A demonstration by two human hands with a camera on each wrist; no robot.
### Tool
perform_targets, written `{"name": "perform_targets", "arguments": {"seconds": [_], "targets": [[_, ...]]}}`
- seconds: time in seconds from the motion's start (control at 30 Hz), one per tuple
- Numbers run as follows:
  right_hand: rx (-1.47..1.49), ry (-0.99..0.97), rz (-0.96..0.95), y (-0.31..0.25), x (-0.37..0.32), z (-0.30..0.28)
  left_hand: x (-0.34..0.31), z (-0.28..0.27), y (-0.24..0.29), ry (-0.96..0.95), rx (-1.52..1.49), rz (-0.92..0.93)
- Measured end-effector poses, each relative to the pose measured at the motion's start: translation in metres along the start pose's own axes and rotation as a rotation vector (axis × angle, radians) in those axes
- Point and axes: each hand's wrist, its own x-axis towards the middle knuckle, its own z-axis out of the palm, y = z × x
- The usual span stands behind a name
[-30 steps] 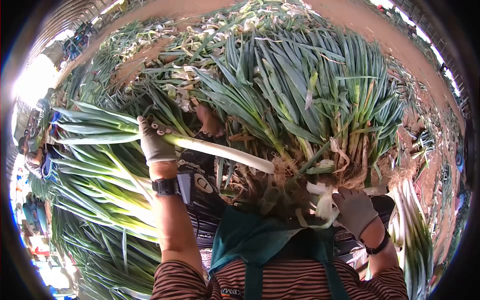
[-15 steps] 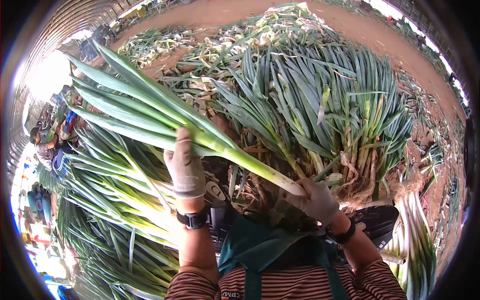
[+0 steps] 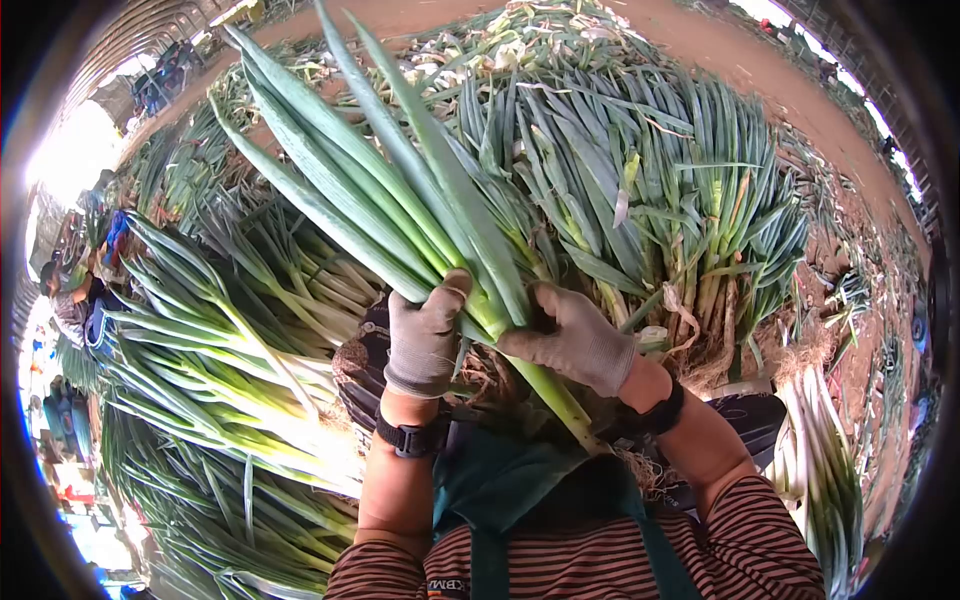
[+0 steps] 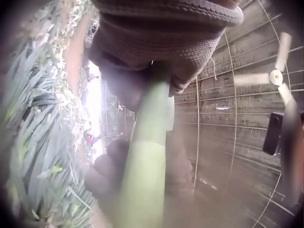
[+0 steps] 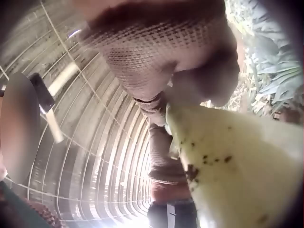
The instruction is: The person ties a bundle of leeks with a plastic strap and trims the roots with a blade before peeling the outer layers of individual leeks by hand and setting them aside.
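A large green onion (image 3: 558,405) slants across the lap, its long leaves (image 3: 340,165) fanning to the upper left and its root end low by the teal apron (image 3: 500,480). My gloved left hand (image 3: 425,335) grips it where the leaves meet the stalk. Just right of that, my gloved right hand (image 3: 580,340) pinches the same part between thumb and fingers. The right wrist view shows the pale stalk (image 5: 242,156) with dark specks of dirt, close below the right glove (image 5: 175,57). In the left wrist view the stalk (image 4: 142,175) runs out from under the left glove (image 4: 152,33).
Green onions (image 3: 220,380) lie heaped at the left. Unpeeled ones (image 3: 690,200) with dirty roots stand massed at the back right. A bundle with white stalks (image 3: 815,430) lies at the right. Peeled scraps (image 3: 510,50) cover the ground behind; another person (image 3: 70,305) sits far left.
The green onion has swung from lying leftward to a steeper slant. My right hand left the loose peelings at lower right, gripped the root end, then moved up beside the left hand.
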Motion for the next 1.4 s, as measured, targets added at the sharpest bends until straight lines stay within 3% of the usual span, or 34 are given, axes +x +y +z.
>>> {"name": "perform_targets", "arguments": {"seconds": [0.03,0.07,0.1,0.17,0.2,0.27,0.33,0.43,0.53,0.63,0.67,0.73,0.83,0.87,0.97,1.2,1.3,1.4], "targets": [[-0.041,0.038,-0.012,0.007,-0.002,0.002,-0.001,0.002,-0.002,0.036,-0.041,-0.091],[-0.47,0.141,-0.122,0.015,-0.004,0.002,-0.002,0.004,-0.002,0.076,-0.086,-0.181],[-0.45,0.19,-0.185,0.023,-0.009,0.004,0.002,0.009,0.004,0.143,-0.206,-0.39],[-0.418,0.296,-0.324,0.033,-0.022,0.008,0.004,0.01,-0.012,0.183,-0.217,-0.456],[-0.359,0.186,-0.126,0.027,-0.034,-0.003,0.005,0.009,-0.014,0.193,-0.217,-0.461],[-0.313,0.159,-0.014,0.035,-0.065,-0.026,0.005,0.001,-0.019,0.235,-0.206,-0.478],[-0.266,0.125,0.408,0.029,-0.094,-0.052,0.007,-0.008,-0.026,0.33,-0.221,-0.48],[-1.1,0.067,0.596,0.039,-0.121,-0.076,0.011,-0.021,-0.021,0.354,-0.212,-0.456],[-1.058,0.259,0.115,0.031,-0.116,-0.076,0.011,-0.021,-0.019,0.23,-0.331,-0.313],[-0.63,0.292,-0.062,0.01,-0.082,-0.055,0.014,-0.007,-0.004,0.047,-0.538,-0.27],[-0.694,0.33,-0.215,0.005,-0.067,-0.052,0.013,-0.002,0.01,-0.063,-0.519,-0.271],[-0.812,0.395,-0.528,-0.004,-0.039,-0.044,0.011,0.007,0.025,-0.075,-0.575,-0.294],[-0.355,0.088,-0.163,-0.017,-0.025,-0.022,0.008,0.014,0.032,-0.067,-0.579,-0.285],[-0.144,-0.045,0.085,-0.026,-0.018,-0.017,0.003,0.016,0.036,-0.041,-0.601,-0.301],[0.031,-0.176,0.297,-0.02,-0.012,-0.014,-0.002,0.013,0.034,-0.082,-0.651,-0.316],[0.123,-0.113,0.244,-0.035,-0.021,-0.008,-0.003,0.018,0.026,-0.069,-0.679,-0.321],[-0.112,-0.243,0.404,-0.031,-0.014,-0.021,-0.005,0.013,0.017,-0.14,-0.711,-0.319],[0.145,-0.264,0.338,-0.015,-0.015,-0.02,-0.007,0.013,0.019,-0.17,-0.736,-0.342]]}}
